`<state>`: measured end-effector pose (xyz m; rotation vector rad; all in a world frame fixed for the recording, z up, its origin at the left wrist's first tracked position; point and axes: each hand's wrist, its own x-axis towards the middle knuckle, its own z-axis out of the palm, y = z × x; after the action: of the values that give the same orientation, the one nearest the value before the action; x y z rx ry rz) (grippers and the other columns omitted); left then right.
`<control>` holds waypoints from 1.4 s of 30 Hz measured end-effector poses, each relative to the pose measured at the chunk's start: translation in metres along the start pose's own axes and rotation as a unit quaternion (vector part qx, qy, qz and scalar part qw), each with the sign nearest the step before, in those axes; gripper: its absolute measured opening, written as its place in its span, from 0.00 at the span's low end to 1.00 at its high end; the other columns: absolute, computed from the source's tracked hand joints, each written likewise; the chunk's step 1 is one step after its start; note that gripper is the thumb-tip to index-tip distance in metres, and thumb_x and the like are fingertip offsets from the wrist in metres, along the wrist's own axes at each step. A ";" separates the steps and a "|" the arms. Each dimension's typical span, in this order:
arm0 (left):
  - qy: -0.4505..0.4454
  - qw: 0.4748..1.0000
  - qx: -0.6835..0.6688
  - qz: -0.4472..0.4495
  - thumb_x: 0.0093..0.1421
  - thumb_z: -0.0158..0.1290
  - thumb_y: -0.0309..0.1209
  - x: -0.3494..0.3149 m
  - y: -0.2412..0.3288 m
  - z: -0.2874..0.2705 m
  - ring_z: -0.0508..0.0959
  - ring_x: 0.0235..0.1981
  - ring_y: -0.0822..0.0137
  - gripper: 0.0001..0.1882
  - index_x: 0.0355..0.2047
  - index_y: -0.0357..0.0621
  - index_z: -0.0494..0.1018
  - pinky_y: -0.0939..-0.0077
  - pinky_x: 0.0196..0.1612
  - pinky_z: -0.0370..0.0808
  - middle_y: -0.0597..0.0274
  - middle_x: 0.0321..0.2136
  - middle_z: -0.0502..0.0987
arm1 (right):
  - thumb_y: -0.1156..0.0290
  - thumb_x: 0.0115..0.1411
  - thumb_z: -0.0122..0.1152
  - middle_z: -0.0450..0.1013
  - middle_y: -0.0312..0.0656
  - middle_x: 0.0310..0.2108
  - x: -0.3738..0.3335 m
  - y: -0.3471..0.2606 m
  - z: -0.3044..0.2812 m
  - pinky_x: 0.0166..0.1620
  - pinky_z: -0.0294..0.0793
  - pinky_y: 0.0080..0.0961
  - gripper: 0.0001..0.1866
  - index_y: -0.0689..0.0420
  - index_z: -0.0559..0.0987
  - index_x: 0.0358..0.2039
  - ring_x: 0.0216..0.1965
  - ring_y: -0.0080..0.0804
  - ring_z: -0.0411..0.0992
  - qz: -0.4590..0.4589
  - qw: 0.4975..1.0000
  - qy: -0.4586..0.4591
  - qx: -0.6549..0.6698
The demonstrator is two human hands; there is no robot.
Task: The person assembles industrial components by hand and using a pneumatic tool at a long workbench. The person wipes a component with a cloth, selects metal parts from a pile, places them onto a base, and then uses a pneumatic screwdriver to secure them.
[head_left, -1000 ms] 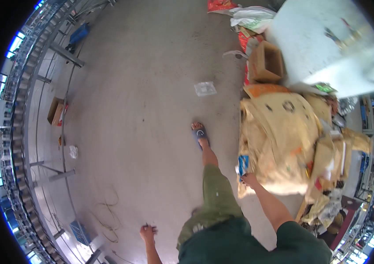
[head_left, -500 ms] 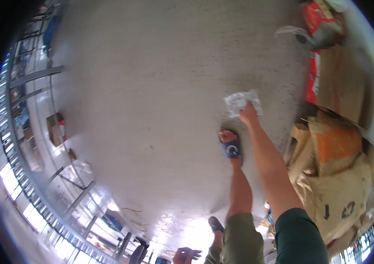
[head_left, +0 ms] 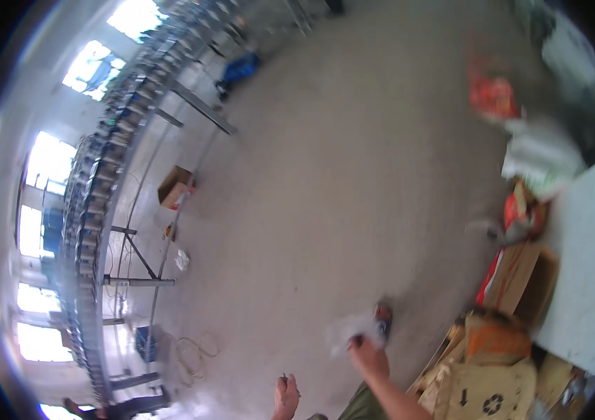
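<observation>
In my right hand (head_left: 370, 358) is a crumpled clear plastic bag (head_left: 348, 333), blurred by motion. It hangs off the fingertips above the floor, close to my sandalled foot (head_left: 383, 318). My left hand (head_left: 286, 399) is low in the view, to the left of the right one, its fingers closed. A small dark thin thing (head_left: 284, 379) pokes out at its top, too small to name.
A long machine frame (head_left: 101, 189) on metal legs runs along the left, with an opened carton (head_left: 175, 187) beneath. To the right are brown paper sacks (head_left: 486, 385), a cardboard box (head_left: 518, 280) and a white tabletop (head_left: 584, 259). Looped cord (head_left: 196, 357) lies on the floor.
My right hand has raised the plastic bag off the floor. The left hand has come further into view. The view has tilted up, showing more of the machine and the white tabletop.
</observation>
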<state>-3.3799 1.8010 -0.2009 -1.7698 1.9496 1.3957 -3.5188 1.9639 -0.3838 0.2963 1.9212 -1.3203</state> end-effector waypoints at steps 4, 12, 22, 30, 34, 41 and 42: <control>0.206 0.962 0.093 0.153 0.59 0.64 0.48 -0.010 -0.067 -0.053 0.75 0.27 0.63 0.28 0.36 0.33 0.66 0.68 0.27 0.74 0.55 0.29 0.74 | 0.62 0.67 0.57 0.77 0.38 0.23 -0.186 -0.092 0.076 0.28 0.75 0.27 0.14 0.62 0.79 0.34 0.24 0.26 0.76 -0.056 0.979 -0.147 0.129; 0.256 0.851 -0.449 0.091 0.56 0.64 0.30 -0.113 -0.246 -0.264 0.77 0.26 0.70 0.14 0.33 0.30 0.75 0.70 0.24 0.73 0.58 0.26 0.78 | 0.59 0.65 0.60 0.78 0.36 0.26 -0.446 -0.041 0.284 0.26 0.67 0.23 0.15 0.59 0.83 0.35 0.24 0.23 0.70 -0.024 0.926 -0.376 -0.038; 0.619 0.691 -0.354 -0.120 0.56 0.56 0.32 -0.331 -0.620 -0.388 0.73 0.19 0.55 0.09 0.27 0.37 0.75 0.57 0.24 0.70 0.47 0.18 0.73 | 0.66 0.71 0.47 0.60 0.26 0.19 -0.743 0.182 0.462 0.13 0.49 0.16 0.10 0.48 0.71 0.30 0.13 0.15 0.53 0.225 0.730 -0.563 -0.315; 0.710 0.532 -0.177 -0.427 0.60 0.50 0.29 -0.432 -0.922 -0.348 0.79 0.24 0.40 0.06 0.28 0.42 0.72 0.47 0.25 0.73 0.39 0.22 0.76 | 0.65 0.70 0.51 0.64 0.27 0.20 -0.990 0.299 0.518 0.17 0.57 0.18 0.13 0.52 0.73 0.27 0.16 0.15 0.59 0.047 0.327 -0.783 -0.526; 0.500 0.333 -0.442 -0.666 0.53 0.61 0.33 -0.574 -1.041 -0.296 0.83 0.40 0.45 0.13 0.36 0.38 0.81 0.52 0.45 0.78 0.45 0.37 0.83 | 0.62 0.72 0.52 0.67 0.31 0.20 -1.166 0.295 0.627 0.25 0.64 0.18 0.16 0.60 0.77 0.31 0.20 0.16 0.65 0.021 0.111 -0.889 -0.443; 0.458 0.002 -0.440 -0.773 0.57 0.61 0.39 -0.684 -1.054 -0.256 0.81 0.49 0.44 0.25 0.47 0.29 0.76 0.54 0.53 0.77 0.38 0.46 0.80 | 0.65 0.69 0.55 0.68 0.32 0.26 -1.400 0.419 0.853 0.27 0.62 0.18 0.19 0.70 0.76 0.49 0.22 0.17 0.62 0.149 0.240 -0.850 -0.444; 0.516 -0.024 -0.437 -0.737 0.58 0.61 0.39 -0.673 -1.044 -0.229 0.81 0.49 0.44 0.25 0.47 0.29 0.76 0.54 0.53 0.77 0.39 0.45 0.81 | 0.68 0.67 0.59 0.71 0.32 0.29 -1.428 0.438 0.874 0.27 0.62 0.16 0.15 0.67 0.78 0.48 0.23 0.15 0.62 0.194 0.250 -0.852 -0.417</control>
<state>-2.2006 2.2514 -0.1681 2.0179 1.6689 0.2474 -1.8991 1.7127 0.1715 -0.8872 0.1108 0.3346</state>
